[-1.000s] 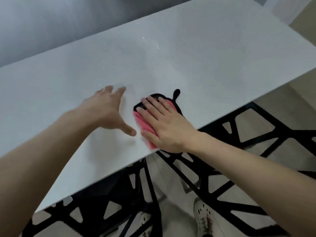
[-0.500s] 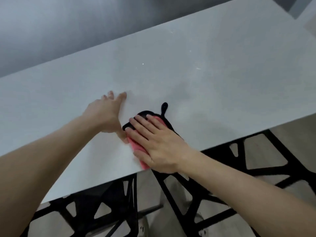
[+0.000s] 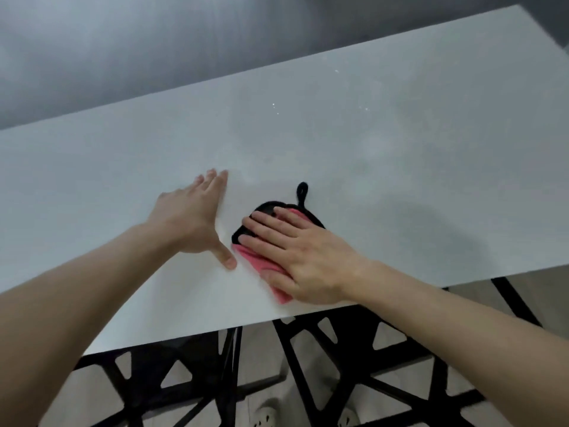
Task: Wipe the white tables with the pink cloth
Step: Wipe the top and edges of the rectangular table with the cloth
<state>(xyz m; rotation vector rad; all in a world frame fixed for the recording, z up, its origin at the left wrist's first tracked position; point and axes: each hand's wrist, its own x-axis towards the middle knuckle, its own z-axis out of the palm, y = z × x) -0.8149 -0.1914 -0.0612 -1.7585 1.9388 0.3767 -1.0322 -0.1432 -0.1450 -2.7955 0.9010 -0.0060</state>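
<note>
A white table fills most of the view, its near edge running from lower left to right. The pink cloth, edged in black with a small black loop at its far end, lies flat near that edge. My right hand presses down on the cloth with straight fingers and covers most of it. My left hand lies flat on the bare tabletop just left of the cloth, fingers straight and thumb spread toward it.
A grey wall runs behind the table's far edge. A black frame with angular openings shows under the near edge over a pale floor. Tips of two white shoes appear at the bottom. Small white specks dot the far tabletop.
The view has tilted up, so the hands and cloth sit lower in frame. My right hand and the cloth stay together near the table edge; the left thumb has spread away from the cloth.
</note>
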